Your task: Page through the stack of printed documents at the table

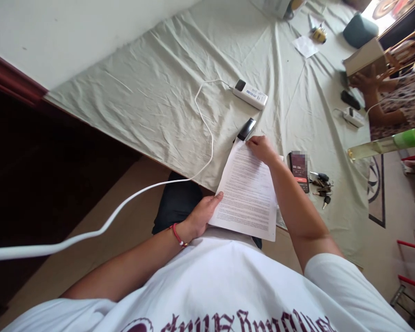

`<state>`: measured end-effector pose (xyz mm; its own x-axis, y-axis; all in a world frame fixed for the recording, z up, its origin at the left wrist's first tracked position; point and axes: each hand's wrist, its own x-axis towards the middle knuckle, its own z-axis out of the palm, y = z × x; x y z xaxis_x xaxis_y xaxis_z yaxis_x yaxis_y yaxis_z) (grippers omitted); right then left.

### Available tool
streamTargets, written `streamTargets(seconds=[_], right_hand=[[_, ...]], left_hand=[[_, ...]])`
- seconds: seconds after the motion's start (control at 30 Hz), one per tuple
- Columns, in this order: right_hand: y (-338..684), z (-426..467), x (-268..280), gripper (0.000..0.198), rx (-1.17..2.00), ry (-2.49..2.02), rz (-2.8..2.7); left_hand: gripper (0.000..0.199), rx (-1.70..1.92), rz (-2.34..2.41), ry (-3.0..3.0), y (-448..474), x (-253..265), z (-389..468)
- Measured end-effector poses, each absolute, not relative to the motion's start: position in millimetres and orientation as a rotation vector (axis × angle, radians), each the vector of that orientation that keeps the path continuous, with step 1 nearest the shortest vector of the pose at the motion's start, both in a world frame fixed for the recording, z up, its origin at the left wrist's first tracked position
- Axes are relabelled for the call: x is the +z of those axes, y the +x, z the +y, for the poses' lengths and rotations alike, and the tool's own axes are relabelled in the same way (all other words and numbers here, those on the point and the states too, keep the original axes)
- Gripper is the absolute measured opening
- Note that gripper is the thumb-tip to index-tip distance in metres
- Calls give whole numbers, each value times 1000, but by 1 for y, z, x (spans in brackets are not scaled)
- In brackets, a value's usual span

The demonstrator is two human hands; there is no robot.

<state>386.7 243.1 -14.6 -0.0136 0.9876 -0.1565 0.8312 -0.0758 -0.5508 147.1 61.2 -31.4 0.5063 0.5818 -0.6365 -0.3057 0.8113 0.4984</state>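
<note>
Printed sheets of paper (245, 193) lie tilted, their upper part on the cloth-covered table and their lower edge reaching over my lap. My left hand (205, 213) is closed on the lower left edge, its thumb on top and its other fingers hidden underneath. At the upper end, my right hand (262, 148) is closed at the top edge of the sheets, fingers curled. Just beyond the top left corner sits a black stapler (246, 129), close to my right fingertips. The paper's edge meets the stapler's near end; whether it lies between the jaws I cannot tell.
A white power strip (250, 94) with a cable (207, 124) lies farther back. Right of my forearm are a phone (299, 171) and keys (321, 186). A green-capped bottle (383, 144) is near the table's right side. Another person's hand (368, 85) touches a box (364, 60).
</note>
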Motion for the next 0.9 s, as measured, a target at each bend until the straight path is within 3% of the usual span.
streamTargets(seconds=[0.47,0.6,0.9], right_hand=[[377,238,-9,17,625,-1981,-1890],[377,242,2,16,414,-1978,-1881],[353,299,9,36,98,-1690,-1992]], left_hand=[[66,541,932,401,149,-35,64],[67,529,955,414,148,-34,65],[68,471,935,531,143,-34,67]])
